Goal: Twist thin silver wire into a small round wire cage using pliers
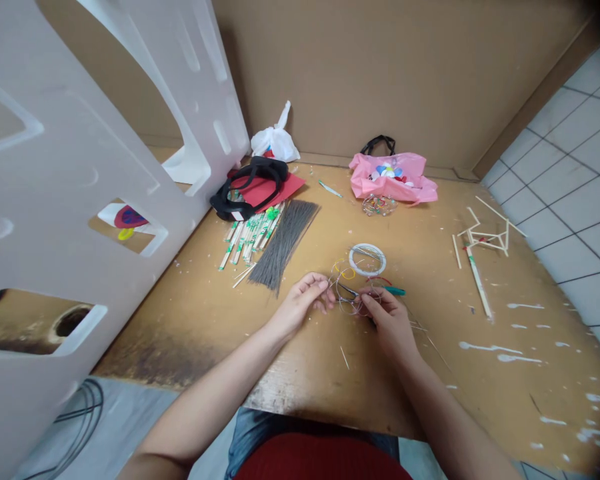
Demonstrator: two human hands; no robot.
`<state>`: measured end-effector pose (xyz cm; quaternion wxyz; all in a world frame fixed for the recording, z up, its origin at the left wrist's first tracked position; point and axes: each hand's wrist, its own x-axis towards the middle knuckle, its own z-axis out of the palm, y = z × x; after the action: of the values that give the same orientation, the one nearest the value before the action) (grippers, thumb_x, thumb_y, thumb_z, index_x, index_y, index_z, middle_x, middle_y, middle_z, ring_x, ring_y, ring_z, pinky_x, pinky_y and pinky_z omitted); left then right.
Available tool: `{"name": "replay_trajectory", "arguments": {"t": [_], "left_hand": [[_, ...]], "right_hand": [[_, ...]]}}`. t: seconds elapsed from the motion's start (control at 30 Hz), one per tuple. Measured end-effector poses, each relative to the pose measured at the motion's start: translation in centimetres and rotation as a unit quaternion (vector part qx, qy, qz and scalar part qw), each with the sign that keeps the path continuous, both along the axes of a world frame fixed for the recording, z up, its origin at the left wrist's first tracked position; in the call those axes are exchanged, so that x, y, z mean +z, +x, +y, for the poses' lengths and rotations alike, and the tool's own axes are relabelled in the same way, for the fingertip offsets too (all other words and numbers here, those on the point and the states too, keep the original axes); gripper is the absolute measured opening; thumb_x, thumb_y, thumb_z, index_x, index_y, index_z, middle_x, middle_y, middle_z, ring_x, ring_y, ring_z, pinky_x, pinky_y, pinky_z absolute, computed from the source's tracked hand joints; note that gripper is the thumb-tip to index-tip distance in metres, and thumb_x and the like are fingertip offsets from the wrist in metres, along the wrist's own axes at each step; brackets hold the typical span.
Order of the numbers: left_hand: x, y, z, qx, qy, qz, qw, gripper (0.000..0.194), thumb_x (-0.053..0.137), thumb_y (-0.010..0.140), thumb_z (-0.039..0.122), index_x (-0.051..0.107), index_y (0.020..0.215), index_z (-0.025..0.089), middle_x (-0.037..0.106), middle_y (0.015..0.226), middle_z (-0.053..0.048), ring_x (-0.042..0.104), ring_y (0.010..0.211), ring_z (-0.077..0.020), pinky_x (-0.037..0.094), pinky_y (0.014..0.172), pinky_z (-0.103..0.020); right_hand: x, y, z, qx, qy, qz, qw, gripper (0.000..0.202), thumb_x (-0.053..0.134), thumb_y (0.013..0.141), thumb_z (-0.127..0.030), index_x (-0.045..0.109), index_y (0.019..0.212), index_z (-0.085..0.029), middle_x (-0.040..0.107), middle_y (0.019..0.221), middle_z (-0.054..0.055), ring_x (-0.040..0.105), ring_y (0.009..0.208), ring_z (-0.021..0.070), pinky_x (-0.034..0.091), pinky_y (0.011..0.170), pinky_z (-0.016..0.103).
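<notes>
Thin wire bent into several loops (349,303) is between my two hands, just above the table. With fingertips pinched together, my left hand (306,295) grips the left side of these loops. My right hand (389,320) is closed around a tool with narrow dark jaws (348,289) that looks like pliers; its jaws point left into the wire. My palm and fingers hide most of the tool. A teal handle (395,291) shows just beyond the right knuckles; whether it belongs to the same tool I cannot tell. A white ring (367,260) lies behind the loops.
A bundle of grey wires (285,243) lies left of centre beside wrapped chopsticks (247,237), a black strap-like object (225,207) and red paper (287,190). A pink bag (420,177) and white bag (275,142) sit at the back. A stick frame (487,240) stands right.
</notes>
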<state>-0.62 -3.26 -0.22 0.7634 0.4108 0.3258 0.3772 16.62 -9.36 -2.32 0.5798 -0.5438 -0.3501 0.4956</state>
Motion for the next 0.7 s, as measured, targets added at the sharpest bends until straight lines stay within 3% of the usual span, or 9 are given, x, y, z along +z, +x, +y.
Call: {"name": "replay_trajectory", "arguments": {"t": [0.37, 0.57, 0.7], "left_hand": [[-0.4, 0.0, 0.0, 0.006, 0.014, 0.002, 1.000, 0.036, 0.053, 0.080, 0.050, 0.057, 0.083, 0.014, 0.055, 0.057, 0.001, 0.046, 0.047, -0.0068, 0.033, 0.045, -0.019], [-0.3, 0.0, 0.0, 0.021, 0.024, 0.033, 0.999, 0.031, 0.056, 0.079, 0.045, 0.058, 0.079, 0.014, 0.051, 0.054, 0.003, 0.043, 0.045, -0.0058, 0.030, 0.044, -0.018], [-0.1, -0.1, 0.1, 0.017, 0.064, 0.068, 0.995, 0.038, 0.048, 0.082, 0.049, 0.058, 0.078, 0.013, 0.051, 0.052, 0.003, 0.042, 0.044, -0.0068, 0.031, 0.044, -0.019]], "right_hand": [[0.9, -0.4, -0.2, 0.031, -0.011, -0.024, 0.999, 0.022, 0.067, 0.072, -0.039, 0.065, 0.083, -0.020, 0.063, 0.069, -0.001, 0.057, 0.060, 0.0123, 0.048, 0.062, 0.028], [0.9, -0.5, -0.2, 0.041, -0.006, -0.043, 0.998, 0.022, 0.067, 0.072, -0.039, 0.065, 0.083, -0.020, 0.064, 0.070, 0.000, 0.057, 0.059, 0.0120, 0.047, 0.061, 0.028], [1.1, -0.6, -0.3, 0.044, -0.007, -0.066, 0.997, 0.023, 0.066, 0.072, -0.040, 0.065, 0.083, -0.020, 0.063, 0.068, 0.000, 0.057, 0.059, 0.0126, 0.047, 0.061, 0.028]]}}
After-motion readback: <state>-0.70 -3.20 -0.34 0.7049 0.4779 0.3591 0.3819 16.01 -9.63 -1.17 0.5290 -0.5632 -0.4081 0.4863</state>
